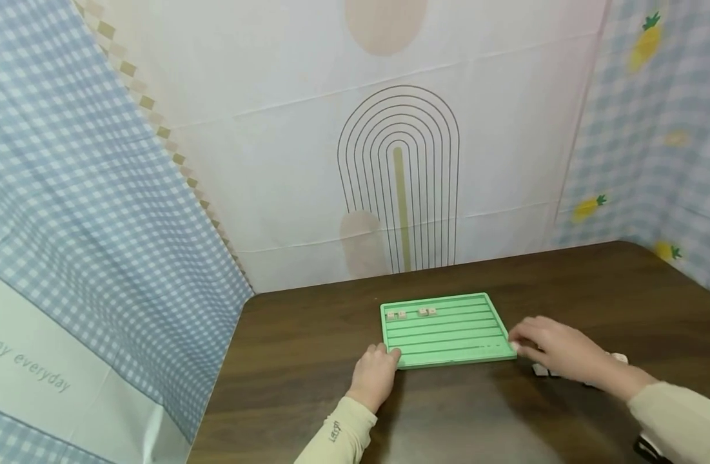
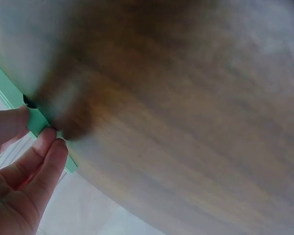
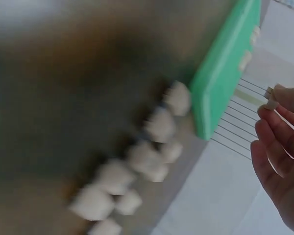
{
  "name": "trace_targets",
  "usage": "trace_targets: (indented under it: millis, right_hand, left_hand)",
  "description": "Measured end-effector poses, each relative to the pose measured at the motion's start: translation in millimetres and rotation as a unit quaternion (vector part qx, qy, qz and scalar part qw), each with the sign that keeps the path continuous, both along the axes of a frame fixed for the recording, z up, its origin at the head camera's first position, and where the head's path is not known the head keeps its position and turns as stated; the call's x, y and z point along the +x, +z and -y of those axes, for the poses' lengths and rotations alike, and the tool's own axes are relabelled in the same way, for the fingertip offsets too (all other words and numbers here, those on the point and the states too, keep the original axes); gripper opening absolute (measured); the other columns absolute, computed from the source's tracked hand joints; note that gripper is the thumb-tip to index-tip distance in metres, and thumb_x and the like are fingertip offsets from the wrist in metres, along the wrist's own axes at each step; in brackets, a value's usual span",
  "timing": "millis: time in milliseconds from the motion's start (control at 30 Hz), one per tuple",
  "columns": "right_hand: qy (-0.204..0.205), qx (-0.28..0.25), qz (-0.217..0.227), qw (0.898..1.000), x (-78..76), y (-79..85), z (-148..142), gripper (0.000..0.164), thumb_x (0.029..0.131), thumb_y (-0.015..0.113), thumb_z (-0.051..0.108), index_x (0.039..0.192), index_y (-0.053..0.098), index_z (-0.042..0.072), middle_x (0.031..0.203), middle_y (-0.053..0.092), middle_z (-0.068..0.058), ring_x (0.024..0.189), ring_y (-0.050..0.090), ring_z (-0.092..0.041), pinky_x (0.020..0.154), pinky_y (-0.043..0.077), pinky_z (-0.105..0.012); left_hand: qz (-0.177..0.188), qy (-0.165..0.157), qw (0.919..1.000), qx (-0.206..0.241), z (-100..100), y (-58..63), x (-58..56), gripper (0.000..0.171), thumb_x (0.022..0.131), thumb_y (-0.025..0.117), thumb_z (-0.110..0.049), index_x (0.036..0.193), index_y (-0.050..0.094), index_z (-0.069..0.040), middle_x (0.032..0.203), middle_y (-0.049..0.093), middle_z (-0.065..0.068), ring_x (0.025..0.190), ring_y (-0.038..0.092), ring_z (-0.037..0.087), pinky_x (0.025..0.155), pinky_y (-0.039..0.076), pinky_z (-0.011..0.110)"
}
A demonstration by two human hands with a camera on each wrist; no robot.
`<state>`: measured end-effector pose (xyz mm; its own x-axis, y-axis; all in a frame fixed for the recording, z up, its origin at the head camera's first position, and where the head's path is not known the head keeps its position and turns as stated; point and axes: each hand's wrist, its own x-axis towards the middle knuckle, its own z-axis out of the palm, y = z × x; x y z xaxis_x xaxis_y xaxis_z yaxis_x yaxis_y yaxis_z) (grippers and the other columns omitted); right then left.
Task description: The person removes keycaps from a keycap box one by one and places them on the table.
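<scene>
A green ridged tray [image 1: 447, 327] lies on the brown table, with several small pale blocks [image 1: 423, 312] along its far row. My left hand [image 1: 373, 376] grips the tray's near-left corner. In the left wrist view, the thumb is on one side of the green rim [image 2: 37, 121] and fingertips are on the other. Beside the tray's near-right corner, my right hand [image 1: 558, 348] pinches a small whitish block [image 3: 271, 104] between thumb and fingertip. Loose white blocks [image 3: 115, 176] lie on the table below that hand, partly hidden by it in the head view.
The dark wood table [image 1: 285, 386] reaches back to a white patterned cloth [image 1: 285, 161]. Blue checked curtains [image 1: 128, 212] hang at both sides. A dark strap-like item [image 1: 647, 448] shows near the right sleeve.
</scene>
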<state>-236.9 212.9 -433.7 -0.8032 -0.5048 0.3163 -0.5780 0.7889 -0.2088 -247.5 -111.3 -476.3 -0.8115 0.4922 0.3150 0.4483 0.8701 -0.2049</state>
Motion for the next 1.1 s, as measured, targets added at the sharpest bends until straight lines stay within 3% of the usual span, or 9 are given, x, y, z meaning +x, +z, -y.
trace_targets:
  millis: [167, 333, 500, 667, 800, 933, 1100]
  right_hand:
    - [0.033, -0.004, 0.036, 0.999, 19.5, -28.3, -13, 0.013, 0.080, 0.067, 0.019, 0.088, 0.062, 0.026, 0.084, 0.057, 0.018, 0.074, 0.050, 0.001, 0.059, 0.050, -0.031]
    - [0.044, 0.006, 0.097, 0.994, 24.1, -43.4, -18, 0.010, 0.081, 0.066, 0.021, 0.088, 0.060, 0.027, 0.086, 0.056, 0.015, 0.074, 0.050, -0.001, 0.055, 0.047, -0.030]
    - [0.039, 0.018, 0.055, 0.998, 26.4, -49.9, -17, 0.012, 0.080, 0.067, 0.019, 0.087, 0.061, 0.026, 0.086, 0.055, 0.014, 0.075, 0.051, -0.002, 0.055, 0.048, -0.030]
    - [0.028, 0.022, 0.025, 0.999, 30.2, -53.0, -18, 0.013, 0.081, 0.066, 0.020, 0.092, 0.061, 0.025, 0.090, 0.056, 0.014, 0.078, 0.055, -0.007, 0.056, 0.050, -0.031]
    - [0.036, 0.018, 0.054, 0.998, 28.5, -46.9, -21, 0.023, 0.079, 0.068, 0.022, 0.100, 0.060, 0.020, 0.095, 0.060, 0.009, 0.083, 0.058, -0.012, 0.060, 0.052, -0.034]
    - [0.046, 0.014, 0.093, 0.995, 21.4, -29.0, -22, 0.028, 0.078, 0.068, 0.020, 0.105, 0.060, 0.014, 0.099, 0.063, 0.002, 0.084, 0.058, -0.014, 0.062, 0.052, -0.036]
    - [0.040, 0.010, 0.099, 0.994, 0.8, -2.7, -5, 0.027, 0.081, 0.065, 0.014, 0.108, 0.061, 0.010, 0.102, 0.063, -0.002, 0.086, 0.059, -0.016, 0.064, 0.052, -0.036]
  left_hand:
    - [0.003, 0.001, 0.9999, -0.010, 2, 1.2, -2.2, 0.011, 0.081, 0.063, -0.006, 0.088, 0.064, -0.014, 0.074, 0.062, 0.008, 0.066, 0.055, 0.020, 0.053, 0.054, 0.027]
    - [-0.005, -0.003, 0.9999, 0.009, 3, 1.2, -4.5, 0.011, 0.079, 0.063, -0.004, 0.086, 0.064, -0.012, 0.074, 0.062, 0.009, 0.067, 0.055, 0.021, 0.054, 0.055, 0.029]
    - [-0.032, -0.015, 0.9991, 0.024, 4, -1.5, -5.8, 0.011, 0.077, 0.062, -0.004, 0.084, 0.062, -0.013, 0.072, 0.061, 0.008, 0.065, 0.054, 0.019, 0.052, 0.053, 0.028]
    - [-0.029, -0.006, 0.9995, 0.009, 2, 1.3, -3.6, 0.009, 0.078, 0.064, -0.005, 0.084, 0.064, -0.013, 0.072, 0.062, 0.007, 0.066, 0.056, 0.019, 0.054, 0.055, 0.026]
    - [-0.016, 0.002, 0.9999, -0.004, 1, 2.4, -2.7, 0.010, 0.080, 0.064, -0.006, 0.086, 0.065, -0.013, 0.073, 0.063, 0.007, 0.067, 0.056, 0.020, 0.054, 0.055, 0.026]
    - [-0.013, 0.001, 0.9999, -0.006, 0, 3.2, -1.3, 0.009, 0.080, 0.063, -0.007, 0.086, 0.065, -0.014, 0.074, 0.063, 0.008, 0.067, 0.056, 0.020, 0.055, 0.055, 0.026]
    - [-0.021, -0.002, 0.9997, -0.010, -1, 1.4, 0.9, 0.007, 0.080, 0.064, -0.008, 0.085, 0.064, -0.014, 0.074, 0.063, 0.007, 0.065, 0.056, 0.020, 0.054, 0.054, 0.025]
